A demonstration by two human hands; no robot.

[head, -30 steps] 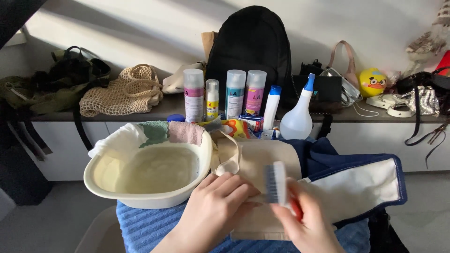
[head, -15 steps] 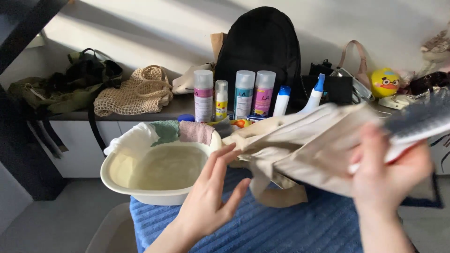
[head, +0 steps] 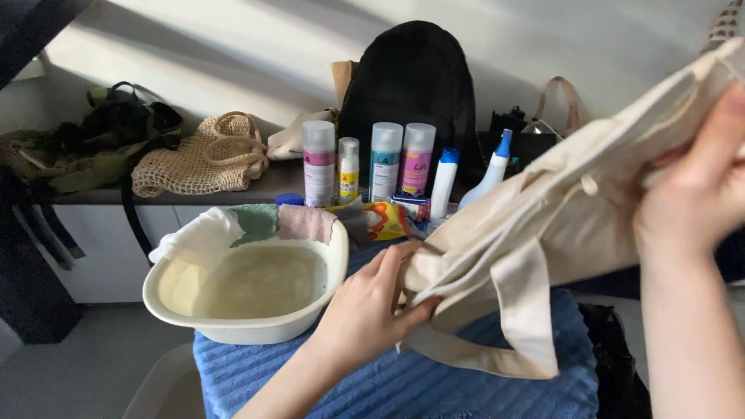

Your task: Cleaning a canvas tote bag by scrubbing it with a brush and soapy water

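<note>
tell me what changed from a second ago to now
The beige tote bag, then flat on the blue towel under the brush, is now lifted up and rightward. The left hand grips its lower end, the right hand its top; the brush is out of sight. The basin and bottles stayed put.

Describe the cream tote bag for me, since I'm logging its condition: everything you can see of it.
The cream tote bag looks like plain woven cotton, creased, with flat strap handles hanging in a loop below. It is lifted off the blue ribbed towel, slanting up to the right. The left hand grips its lower end, the right hand its upper end.
</note>
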